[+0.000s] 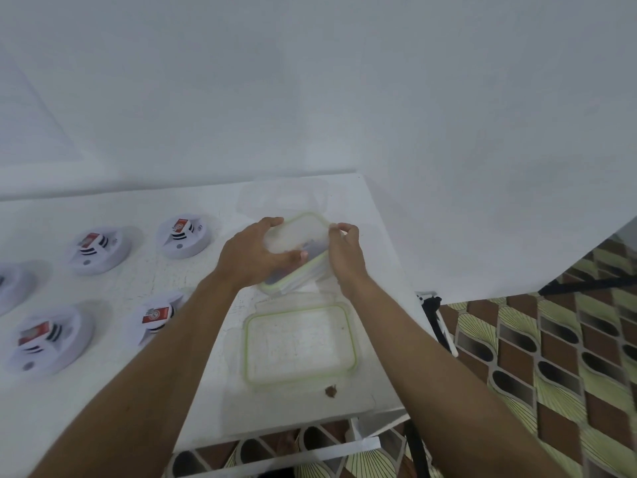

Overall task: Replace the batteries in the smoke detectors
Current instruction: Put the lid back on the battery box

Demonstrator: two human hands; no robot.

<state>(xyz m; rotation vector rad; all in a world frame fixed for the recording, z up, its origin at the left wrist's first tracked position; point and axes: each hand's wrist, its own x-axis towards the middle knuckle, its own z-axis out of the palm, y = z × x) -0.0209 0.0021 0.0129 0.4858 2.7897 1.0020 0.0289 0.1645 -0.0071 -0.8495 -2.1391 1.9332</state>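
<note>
Gripping lidded container (pixel 296 251), long axis slanting far-right: left hand (pixel 253 255), right hand (pixel 346 251) grips closed on it.

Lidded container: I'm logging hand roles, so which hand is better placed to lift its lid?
Right hand: its fingertips pinch the far right corner of the lid, while the left hand grips the container's left side, steadying it.

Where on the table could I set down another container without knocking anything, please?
Bare table lies at the near edge, before the loose lid. Another strip runs behind the smoke detectors, along the wall. The right side is crowded: both hands hold the lidded container, an empty tub behind it.
</note>
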